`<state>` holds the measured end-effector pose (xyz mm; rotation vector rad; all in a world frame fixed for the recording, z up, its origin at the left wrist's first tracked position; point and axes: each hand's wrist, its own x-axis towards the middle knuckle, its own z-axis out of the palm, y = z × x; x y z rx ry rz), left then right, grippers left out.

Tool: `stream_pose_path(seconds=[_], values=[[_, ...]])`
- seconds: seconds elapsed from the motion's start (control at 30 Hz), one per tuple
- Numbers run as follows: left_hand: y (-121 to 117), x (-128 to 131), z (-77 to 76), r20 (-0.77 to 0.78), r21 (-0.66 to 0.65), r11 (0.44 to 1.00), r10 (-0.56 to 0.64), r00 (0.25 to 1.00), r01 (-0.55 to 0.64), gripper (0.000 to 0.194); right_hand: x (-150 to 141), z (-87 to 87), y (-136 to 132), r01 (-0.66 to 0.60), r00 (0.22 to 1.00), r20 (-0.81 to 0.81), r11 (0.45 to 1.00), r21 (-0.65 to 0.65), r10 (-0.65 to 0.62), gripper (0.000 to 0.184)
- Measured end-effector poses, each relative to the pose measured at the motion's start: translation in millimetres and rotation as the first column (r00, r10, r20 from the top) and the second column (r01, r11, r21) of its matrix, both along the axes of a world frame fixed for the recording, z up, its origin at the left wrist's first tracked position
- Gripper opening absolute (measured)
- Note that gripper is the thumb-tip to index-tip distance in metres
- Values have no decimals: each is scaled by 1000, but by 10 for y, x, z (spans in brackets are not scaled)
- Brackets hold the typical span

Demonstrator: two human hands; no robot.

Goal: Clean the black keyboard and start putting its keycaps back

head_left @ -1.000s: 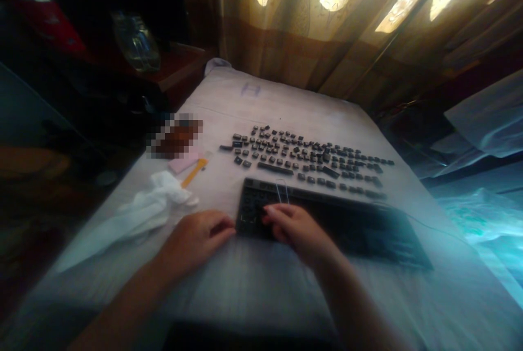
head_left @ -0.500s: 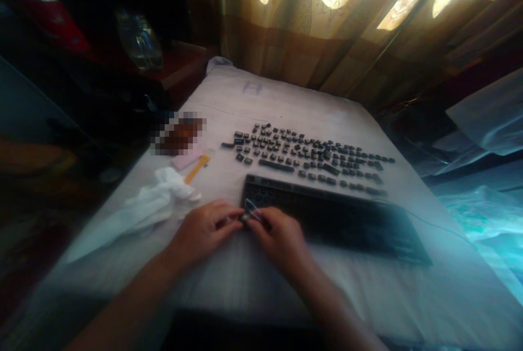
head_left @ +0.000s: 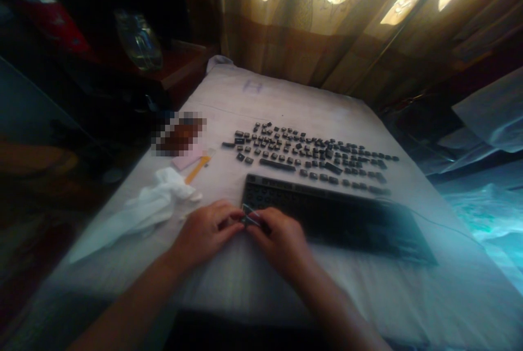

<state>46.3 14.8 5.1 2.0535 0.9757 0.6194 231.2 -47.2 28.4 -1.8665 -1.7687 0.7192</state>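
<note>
My left hand (head_left: 204,231) is closed in a pinch at the left end of a black keyboard base (head_left: 347,225); whatever small thing sits between its fingertips is too blurred to name. My right hand (head_left: 281,234) grips a thin, shiny, two-pronged tool (head_left: 250,211), tweezers by its look, whose tip meets the left fingertips. Both hands are just in front of the base's left edge, fingertips touching or nearly so. Beyond the base lie many loose black keycaps in rough rows, with a long space bar (head_left: 278,165) among them.
A crumpled white cloth or tissue (head_left: 157,198) lies left of my hands. Behind it are a yellow-orange stick (head_left: 198,170), a pink piece (head_left: 188,158) and a blurred-out item (head_left: 180,134). A cable (head_left: 441,223) trails right over the white sheet. A curtain (head_left: 281,29) hangs behind.
The shiny tool has tilted and shifted slightly down at my fingertips. Both hands stay pinched in nearly the same spot. The view has moved very slightly.
</note>
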Motion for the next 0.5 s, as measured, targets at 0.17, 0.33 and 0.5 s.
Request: stream_pose_path(seconds=[0.17, 0.33, 0.5], values=[[10, 8, 24, -8, -20, 1000, -10, 1000, 10, 14, 33, -38, -48, -9, 1000, -23, 998, 67, 11, 18], [14, 12, 32, -13, -50, 998, -23, 1000, 22, 14, 36, -61, -52, -16, 1000, -14, 997, 81, 17, 14], [16, 4, 15, -17, -69, 998, -6, 1000, 5, 16, 25, -71, -38, -5, 1000, 3, 997, 81, 5, 11]])
